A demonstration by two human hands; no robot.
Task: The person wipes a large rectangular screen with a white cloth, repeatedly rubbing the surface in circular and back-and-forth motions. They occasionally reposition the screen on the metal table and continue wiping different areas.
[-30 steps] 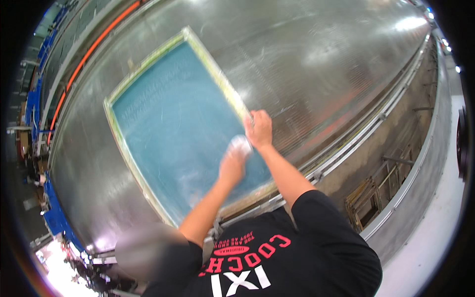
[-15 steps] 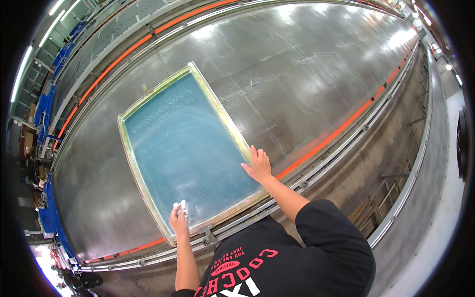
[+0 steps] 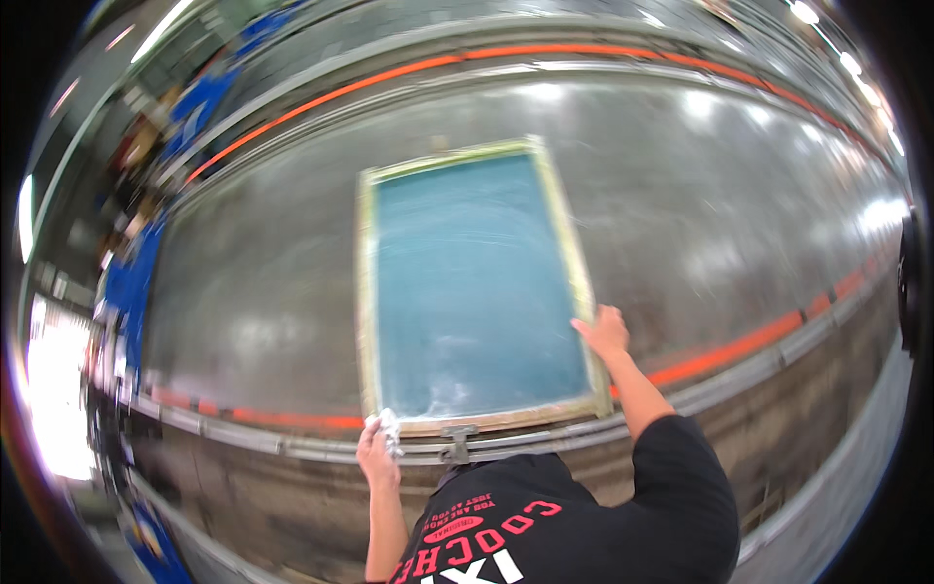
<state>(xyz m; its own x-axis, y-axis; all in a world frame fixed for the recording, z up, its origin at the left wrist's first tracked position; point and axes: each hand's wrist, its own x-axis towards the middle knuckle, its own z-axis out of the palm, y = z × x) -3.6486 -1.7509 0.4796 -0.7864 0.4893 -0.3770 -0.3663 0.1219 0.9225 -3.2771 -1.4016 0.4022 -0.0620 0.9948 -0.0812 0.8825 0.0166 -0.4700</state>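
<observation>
A screen frame with pale yellow-green edges (image 3: 572, 234) and blue mesh (image 3: 467, 273) lies on a long metal table (image 3: 253, 302). My left hand (image 3: 376, 453) holds a crumpled white cloth (image 3: 390, 429) at the frame’s lower-left corner. My right hand (image 3: 603, 332) rests on the frame’s right edge, fingers apart. A metal clamp (image 3: 458, 442) sits at the middle of the frame’s near edge.
Orange strips (image 3: 710, 360) and metal rails (image 3: 715, 389) run along both long edges of the table. Blue equipment (image 3: 136, 282) stands at the far left, near a bright opening (image 3: 58, 389). More long tables and ceiling lights (image 3: 849, 63) show beyond.
The view has turned, so the frame now appears upright and farther right. My left hand with the cloth has left the mesh for the corner. My right hand remains at the right edge.
</observation>
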